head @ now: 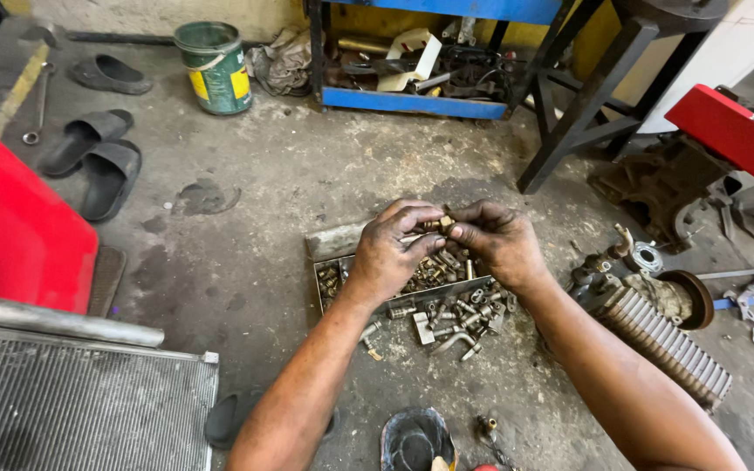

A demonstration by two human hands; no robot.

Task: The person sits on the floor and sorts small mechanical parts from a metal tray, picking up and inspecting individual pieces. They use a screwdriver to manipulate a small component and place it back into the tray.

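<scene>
Radiator core, silver and finned (80, 401), sits closest, down-left of the shallow grey metal tray (335, 242) on the concrete floor. Loose brass and steel fittings (451, 318) are scattered just in front of the tray, more heaped inside. Right above the tray, left hand (387, 253) and right hand (499, 240) meet, each grip pinched narrow on one small brass fitting (436, 224). I'd say steady it with one hand and turn with the other, staying over the tray so drops land inside. Green paint bucket (214, 67) stands far behind.
</scene>
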